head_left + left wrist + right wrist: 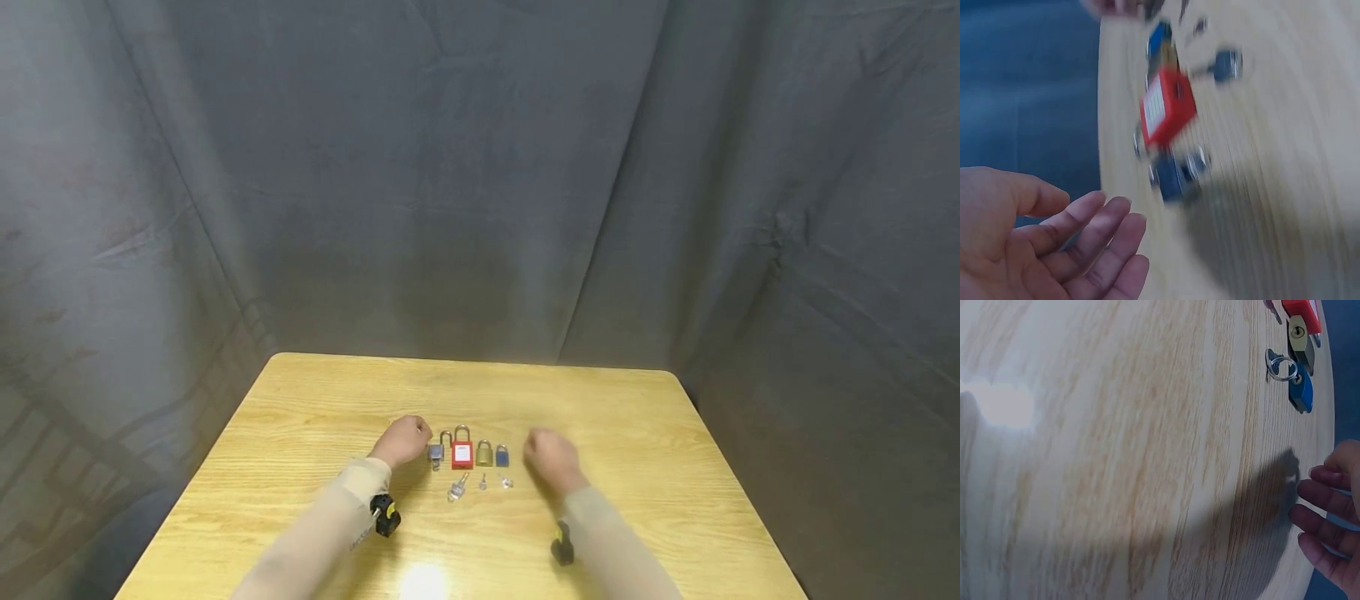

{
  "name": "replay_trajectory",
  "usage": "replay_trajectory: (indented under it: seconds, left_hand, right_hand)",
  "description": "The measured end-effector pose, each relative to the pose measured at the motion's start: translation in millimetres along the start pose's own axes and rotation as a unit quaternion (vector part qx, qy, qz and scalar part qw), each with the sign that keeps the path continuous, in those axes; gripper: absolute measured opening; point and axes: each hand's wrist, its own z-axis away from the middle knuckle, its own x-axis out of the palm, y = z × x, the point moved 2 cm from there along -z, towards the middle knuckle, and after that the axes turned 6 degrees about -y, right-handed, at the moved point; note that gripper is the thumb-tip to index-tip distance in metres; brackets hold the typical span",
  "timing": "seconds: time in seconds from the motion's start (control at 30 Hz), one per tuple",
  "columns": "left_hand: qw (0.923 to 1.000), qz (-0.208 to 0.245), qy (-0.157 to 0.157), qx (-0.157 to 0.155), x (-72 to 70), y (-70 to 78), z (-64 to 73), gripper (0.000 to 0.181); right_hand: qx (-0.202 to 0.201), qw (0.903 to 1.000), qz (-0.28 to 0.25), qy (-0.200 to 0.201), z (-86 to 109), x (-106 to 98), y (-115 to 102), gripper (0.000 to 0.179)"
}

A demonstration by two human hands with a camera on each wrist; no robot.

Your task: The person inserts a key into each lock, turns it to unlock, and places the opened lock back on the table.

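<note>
A row of padlocks lies between the two hands in the head view. From left to right these are a grey padlock with its shackle swung open, a taller red padlock with a white label, a brass padlock and a blue padlock. My left hand is just left of the grey one, its fingers loosely bent around nothing in the left wrist view. To the right of the blue padlock, my right hand is blurred and holds nothing; its fingers are loosely spread in the right wrist view.
In front of the row lie a larger key set, a small key and keys on a ring. Something metallic hangs at the grey padlock's keyhole side. The wooden table is bordered by grey curtains.
</note>
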Motion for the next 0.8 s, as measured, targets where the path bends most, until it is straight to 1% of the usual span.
replay_trajectory:
  seconds: [0.07, 0.13, 0.17, 0.2, 0.23, 0.27, 0.3, 0.33, 0.4, 0.43, 0.5, 0.53, 0.6, 0.63, 0.7, 0.73, 0.8]
  left_hand:
    - [0.9991, -0.032, -0.003, 0.029, 10.3, 14.7, 3.6, 0.026]
    - [0.9959, -0.071, -0.007, 0.056, 22.1, 25.2, 7.5, 0.023]
    - [0.9929, -0.097, -0.007, 0.068, 28.3, 29.1, 9.5, 0.021]
    - [0.9884, -0.132, -0.007, 0.074, 34.9, 31.4, 11.5, 0.018]
    - [0.9827, -0.168, -0.006, 0.077, 41.6, 32.7, 13.4, 0.019]
    - [0.9749, -0.209, -0.006, 0.075, 47.9, 33.3, 15.5, 0.02]
    - [0.9641, -0.255, -0.003, 0.072, 54.3, 33.1, 17.2, 0.024]
    - [0.9516, -0.301, 0.0, 0.065, 60.1, 32.3, 19.1, 0.026]
    - [0.9253, -0.377, 0.004, 0.046, 69.7, 31.0, 22.3, 0.031]
    - [0.913, -0.406, 0.004, 0.036, 73.9, 30.5, 23.4, 0.034]
    - [0.8913, -0.453, 0.009, 0.022, 80.5, 30.4, 24.8, 0.037]
    - [0.8821, -0.471, 0.006, 0.014, 83.2, 30.4, 25.1, 0.038]
    - [0.8676, -0.497, -0.003, 0.003, 88.0, 30.1, 24.6, 0.04]
    - [0.8644, -0.503, -0.005, -0.001, 89.8, 29.7, 24.2, 0.039]
    - [0.8612, -0.508, -0.01, -0.003, 92.2, 28.6, 23.3, 0.037]
    - [0.8637, -0.504, -0.011, -0.003, 93.2, 27.4, 22.4, 0.035]
    - [0.8713, -0.491, -0.008, 0.001, 94.2, 25.0, 20.2, 0.033]
  right_hand:
    - [0.002, 1.0, -0.004, -0.002, 0.2, 1, 0, 0.012]
    - [-0.001, 1.0, 0.001, 0.0, -0.2, 1, 0, 0.012]
    - [-0.004, 1.0, 0.008, 0.002, -0.5, 1, -1, 0.012]
    - [-0.006, 0.9999, 0.012, 0.005, -0.8, 1, -1, 0.011]
    - [-0.011, 0.9996, 0.023, 0.009, -1.2, 1, -1, 0.011]
    - [-0.014, 0.9994, 0.029, 0.012, -1.5, 1, -2, 0.011]
    - [-0.015, 0.9994, 0.03, 0.012, -1.6, 1, -2, 0.011]
    - [-0.015, 0.9993, 0.031, 0.013, -1.8, 1, -2, 0.01]
    - [-0.018, 0.9992, 0.033, 0.013, -1.6, 1, -3, 0.011]
    - [-0.018, 0.9992, 0.033, 0.012, -1.5, 1, -3, 0.011]
    - [-0.017, 0.9993, 0.032, 0.012, -0.9, 0, -4, 0.011]
    - [-0.016, 0.9992, 0.034, 0.012, -0.5, 0, -4, 0.011]
    - [-0.014, 0.9994, 0.029, 0.011, 0.1, -1, -4, 0.011]
    - [-0.014, 0.9995, 0.027, 0.01, 0.2, -1, -4, 0.011]
    - [-0.008, 0.9998, 0.015, 0.005, 0.1, -1, -5, 0.012]
    - [-0.005, 0.9999, 0.009, 0.002, -0.1, -1, -5, 0.012]
    - [0.0, 1.0, 0.002, -0.002, -1.2, -1, -6, 0.014]
